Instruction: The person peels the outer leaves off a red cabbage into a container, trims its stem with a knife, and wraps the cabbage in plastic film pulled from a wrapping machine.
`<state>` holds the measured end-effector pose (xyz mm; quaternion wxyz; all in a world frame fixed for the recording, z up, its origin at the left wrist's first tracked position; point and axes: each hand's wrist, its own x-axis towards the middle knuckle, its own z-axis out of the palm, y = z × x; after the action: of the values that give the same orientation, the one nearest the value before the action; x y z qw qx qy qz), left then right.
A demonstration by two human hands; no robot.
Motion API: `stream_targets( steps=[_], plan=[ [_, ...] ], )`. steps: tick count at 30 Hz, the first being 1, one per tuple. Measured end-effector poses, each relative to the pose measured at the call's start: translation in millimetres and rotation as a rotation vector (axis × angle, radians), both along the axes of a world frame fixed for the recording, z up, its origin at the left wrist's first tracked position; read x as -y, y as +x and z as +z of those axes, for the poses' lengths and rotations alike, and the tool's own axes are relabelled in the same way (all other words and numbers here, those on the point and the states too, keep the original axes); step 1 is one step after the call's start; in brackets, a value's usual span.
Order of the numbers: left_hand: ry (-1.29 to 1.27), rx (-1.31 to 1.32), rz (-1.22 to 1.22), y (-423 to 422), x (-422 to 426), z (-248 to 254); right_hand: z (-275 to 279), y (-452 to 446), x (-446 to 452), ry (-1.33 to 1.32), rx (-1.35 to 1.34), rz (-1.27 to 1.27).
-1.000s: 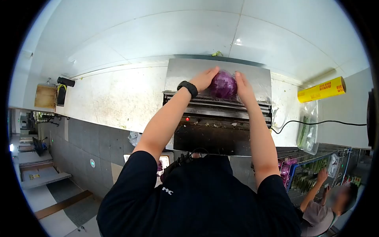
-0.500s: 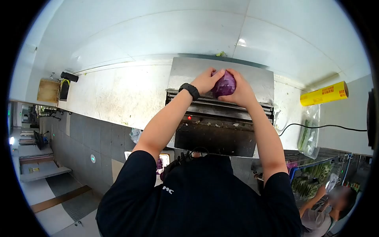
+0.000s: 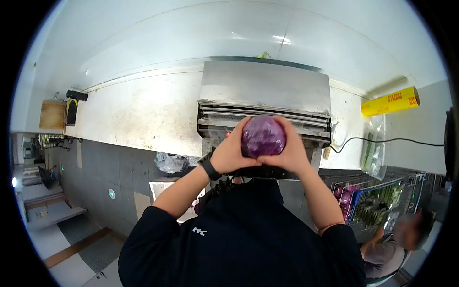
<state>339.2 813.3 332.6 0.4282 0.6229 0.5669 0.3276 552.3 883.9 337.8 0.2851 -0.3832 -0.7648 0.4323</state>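
A round red cabbage (image 3: 263, 136), shiny as if covered in clear film, is held between my two hands. My left hand (image 3: 233, 154), with a black band on its wrist, grips its left side. Around the right side curl the fingers of my right hand (image 3: 289, 152). Both thumbs meet near the cabbage's lower edge. It is over the front part of a metal wrapping machine (image 3: 267, 86), whose rollers run just behind it. The machine's dark front plate is mostly hidden by my hands and the cabbage.
A yellow film roll (image 3: 390, 101) and a clear bag of green vegetables (image 3: 374, 148) lie on the right. A black cord (image 3: 392, 153) crosses the counter (image 3: 129, 112). Crates with red cabbages (image 3: 345, 197) and greens stand lower right, beside another person (image 3: 389, 251). A crumpled plastic bag (image 3: 171, 162) is lower left.
Both hands have brought the cabbage from the machine's top plate toward me, over the rollers to the front. The view has shifted slightly, and the other person has lowered a hand.
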Motion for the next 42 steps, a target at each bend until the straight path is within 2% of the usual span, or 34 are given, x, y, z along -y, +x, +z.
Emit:
stream_targets(
  steps=[2,6,8,11,13,14,16,20,26,33,35,36,39,42],
  plan=[
    [-0.029,-0.093,0.028,4.3,17.7,-13.6,-17.5,1.8,17.7,-0.024,-0.087,0.011],
    [-0.072,-0.139,0.027,8.9,29.4,-31.6,-34.4,8.6,26.4,0.022,-0.007,0.037],
    [0.019,-0.200,0.014,9.7,32.9,-33.5,-40.6,10.4,28.8,0.053,-0.017,0.045],
    [0.086,-0.274,-0.009,13.9,28.3,-23.6,-53.7,15.4,27.6,-0.042,-0.091,0.023],
    [0.097,-0.316,-0.035,17.5,23.6,-17.2,-66.6,17.6,30.3,-0.135,-0.273,-0.017],
    [0.113,-0.352,-0.066,18.6,21.2,-14.2,-71.9,18.9,31.4,-0.142,-0.282,-0.012],
    [0.057,-0.383,-0.080,20.9,18.7,-7.2,-80.5,20.9,35.6,-0.193,-0.368,-0.051],
    [-0.057,-0.457,-0.111,24.4,17.1,-1.3,-90.1,23.7,38.7,-0.217,-0.342,-0.060],
    [0.019,-0.499,-0.115,21.4,32.0,-11.4,-99.9,20.5,50.5,-0.277,-0.364,-0.028],
    [-0.116,-0.629,-0.140,8.1,45.4,6.3,-121.1,-7.2,91.5,-0.583,-0.526,-0.054],
    [-0.314,-0.738,-0.219,3.0,51.2,10.4,-141.7,-18.0,115.2,-0.800,-0.627,-0.078],
    [-0.322,-0.742,-0.207,-1.5,56.8,8.2,-143.7,-21.8,124.1,-0.846,-0.635,-0.065],
    [-0.220,-0.691,-0.214,-21.3,86.0,-11.8,-145.7,-29.2,136.6,-0.755,-0.474,-0.008],
    [-0.237,-0.615,-0.163,-34.6,109.0,-10.4,-113.7,-35.4,138.6,-0.681,-0.315,0.045]
  ],
)
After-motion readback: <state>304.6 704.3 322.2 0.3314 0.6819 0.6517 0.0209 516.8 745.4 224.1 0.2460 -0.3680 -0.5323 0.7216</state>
